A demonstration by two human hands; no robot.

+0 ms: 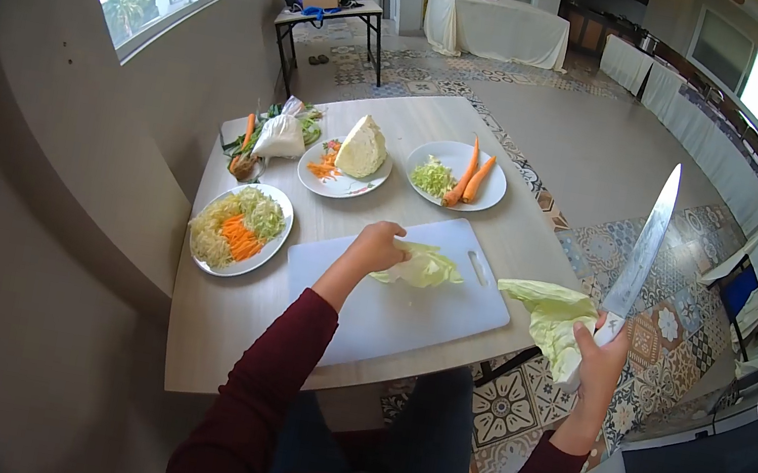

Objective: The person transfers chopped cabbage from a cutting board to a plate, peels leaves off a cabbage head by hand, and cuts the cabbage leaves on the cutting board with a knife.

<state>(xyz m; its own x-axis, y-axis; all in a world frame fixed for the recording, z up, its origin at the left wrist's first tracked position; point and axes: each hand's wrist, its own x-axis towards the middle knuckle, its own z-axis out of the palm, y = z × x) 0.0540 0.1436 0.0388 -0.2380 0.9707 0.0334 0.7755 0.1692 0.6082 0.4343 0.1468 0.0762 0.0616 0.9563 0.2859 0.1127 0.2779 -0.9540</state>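
My left hand (379, 246) is over the white cutting board (364, 324), its fingers closed on the edge of a pale green cabbage leaf (429, 268). Off the table's right side, my right hand (600, 359) grips a large kitchen knife (645, 246) by its white handle, blade pointing up and away. The same hand also pinches a second, bigger cabbage leaf (551, 315), which spreads to the left of the knife. Behind the board, a floral-rimmed plate (343, 193) bears a cabbage wedge (363, 148) and some orange carrot pieces (323, 165).
A white plate (494, 196) at the back right holds two carrots (471, 180) and chopped cabbage (433, 177). On the left, another plate (273, 245) carries shredded vegetables (235, 228). A plastic bag (281, 136) lies among vegetables at the back left corner. A wall borders the table's left.
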